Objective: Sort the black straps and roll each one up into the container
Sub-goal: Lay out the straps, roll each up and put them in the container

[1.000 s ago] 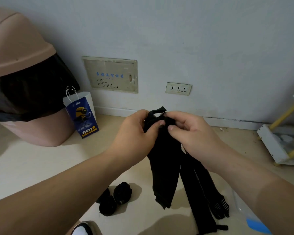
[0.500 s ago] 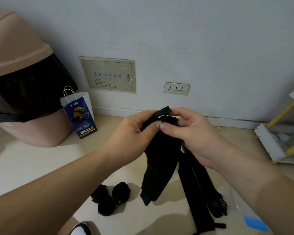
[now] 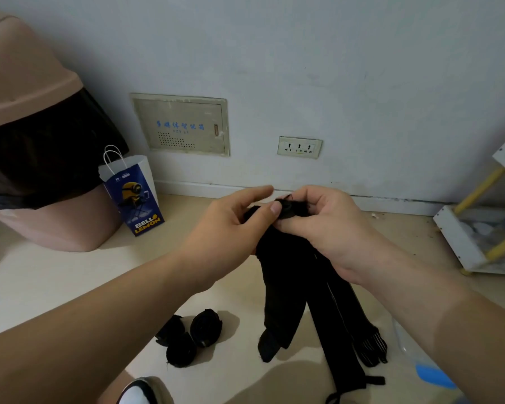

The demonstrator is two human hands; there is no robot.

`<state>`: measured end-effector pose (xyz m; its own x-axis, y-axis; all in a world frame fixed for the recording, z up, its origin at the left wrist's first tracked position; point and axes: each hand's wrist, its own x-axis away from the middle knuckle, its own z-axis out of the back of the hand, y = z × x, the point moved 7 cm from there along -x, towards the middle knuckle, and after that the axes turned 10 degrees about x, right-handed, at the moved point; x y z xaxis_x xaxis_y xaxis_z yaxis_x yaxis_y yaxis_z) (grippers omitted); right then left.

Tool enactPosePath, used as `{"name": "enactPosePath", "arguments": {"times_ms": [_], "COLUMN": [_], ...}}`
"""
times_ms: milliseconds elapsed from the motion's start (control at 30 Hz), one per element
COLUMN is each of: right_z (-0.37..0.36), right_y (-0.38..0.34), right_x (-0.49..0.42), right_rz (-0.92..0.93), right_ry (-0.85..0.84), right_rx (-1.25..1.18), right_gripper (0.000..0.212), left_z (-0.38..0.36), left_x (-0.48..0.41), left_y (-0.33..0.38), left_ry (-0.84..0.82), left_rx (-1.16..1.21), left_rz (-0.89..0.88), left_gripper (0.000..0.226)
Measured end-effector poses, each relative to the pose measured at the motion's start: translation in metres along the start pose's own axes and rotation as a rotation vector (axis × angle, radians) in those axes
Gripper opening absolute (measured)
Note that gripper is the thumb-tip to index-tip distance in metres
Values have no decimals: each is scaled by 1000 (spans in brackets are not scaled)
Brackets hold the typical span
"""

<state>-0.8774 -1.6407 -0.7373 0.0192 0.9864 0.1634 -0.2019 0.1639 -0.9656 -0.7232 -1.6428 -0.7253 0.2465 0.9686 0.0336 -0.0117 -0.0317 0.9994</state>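
Pink plastic makes up the bin (image 3: 27, 118) at far left, with a blue paper bag (image 3: 133, 196) standing just beside it. Nearer the middle, three rolled straps (image 3: 191, 338) lie together on the floor, not in any container. Next comes the left hand (image 3: 231, 228). Its thumb presses the small coil at the top of the black strap (image 3: 283, 290) and its forefinger is straight and free. Its other fingers go behind the cloth, so it reads as a pinch. The right hand (image 3: 330, 228) is curled round the same coil from the other side. From this shared grip the strap hangs down, its long axis near upright and its free end close to the floor below the hands. I judge the roll must travel down that length, both hands being equally near the top end. More loose straps (image 3: 344, 333) trail down just right of it. At the lower right edge a blue piece (image 3: 433, 376) sits on something clear, perhaps the container; I cannot tell
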Motion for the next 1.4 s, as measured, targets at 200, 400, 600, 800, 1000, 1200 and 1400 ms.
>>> {"name": "enactPosePath", "arguments": {"times_ms": [200,400,600,800,1000,1200,1400], "right_z": [-3,-4,-3,-4,-4,-1,-1], "right_y": [-8,-11,-16,-31,-35,-30,-24], "right_x": [4,2,2,6,7,4,10], "right_rz": [80,44,229,372,498,375,64], "right_ry": [-119,-158,-42,65,46,29,-250], "right_rx": [16,-90,271,331,470,431,-15], "right_gripper": [32,21,10,15,23,25,27], "left_z": [12,16,16,-7,-10,-2,6], "left_x": [-5,-5,-5,1,0,-1,-1], "left_y": [1,13,5,-20,-17,-15,-8], "left_ry": [60,38,-49,-191,-143,-81,-55], "left_rx": [-132,-57,11,322,399,437,394], "left_rz": [-31,-109,-14,318,377,328,223], "left_gripper": [9,5,11,48,50,32,21]}}
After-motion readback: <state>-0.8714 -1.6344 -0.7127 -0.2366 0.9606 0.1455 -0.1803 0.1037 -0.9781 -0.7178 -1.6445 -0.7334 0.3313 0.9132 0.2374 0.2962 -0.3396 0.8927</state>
